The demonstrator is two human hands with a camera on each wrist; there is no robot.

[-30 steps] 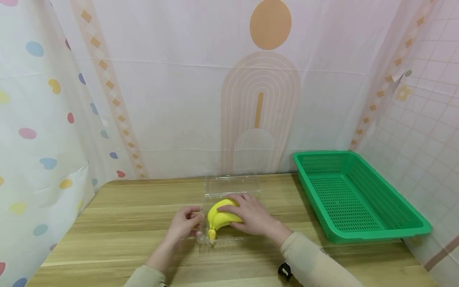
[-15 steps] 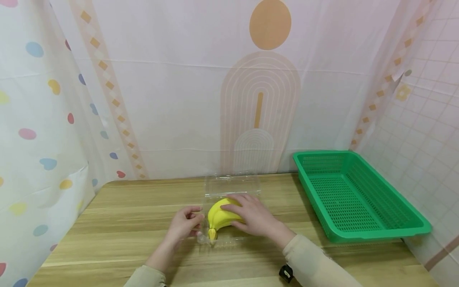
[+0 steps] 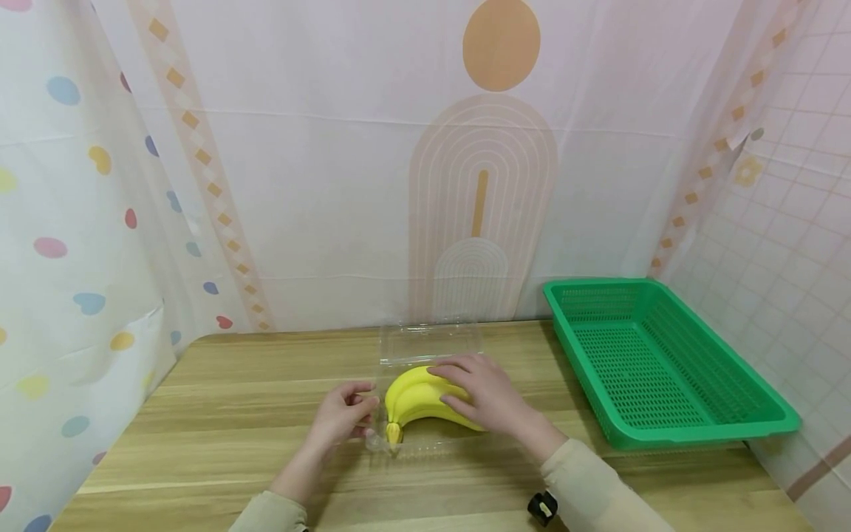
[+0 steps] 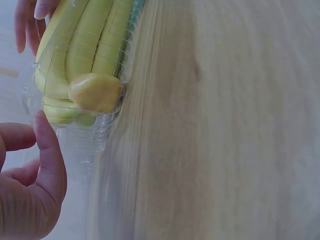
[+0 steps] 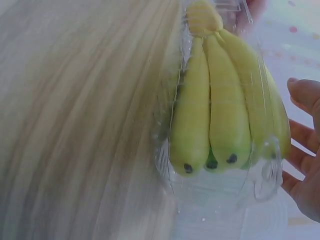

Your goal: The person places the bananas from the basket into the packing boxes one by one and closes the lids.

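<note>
Behind everything hangs a patterned cloth (image 3: 319, 207), and before it spreads the wooden surface (image 3: 266, 391) I work on. The green basket (image 3: 705, 432) stands at the far right, probably set off to that side to leave both my hands room in the middle. My clear container (image 3: 428, 448) sits near the centre, its lid (image 3: 432, 343) swung to the far side, which leaves the base open from above. The yellow bananas (image 3: 415, 400) lie in that base, stem at the near left and tips toward the right, an angle that I suppose suits their length. My right hand (image 3: 492, 391) is spread wide over their right part, thumb apart from the fingers, perhaps to guide them; I can't tell whether a fingertip touches. My left hand (image 3: 341, 415) is narrow at the left wall, thumb and finger nearly meeting, likely to steady the light plastic, though I can't tell whether the rim is pinched. Smallest, a black object (image 3: 543, 508) shows beside my right sleeve (image 3: 595, 484).
</note>
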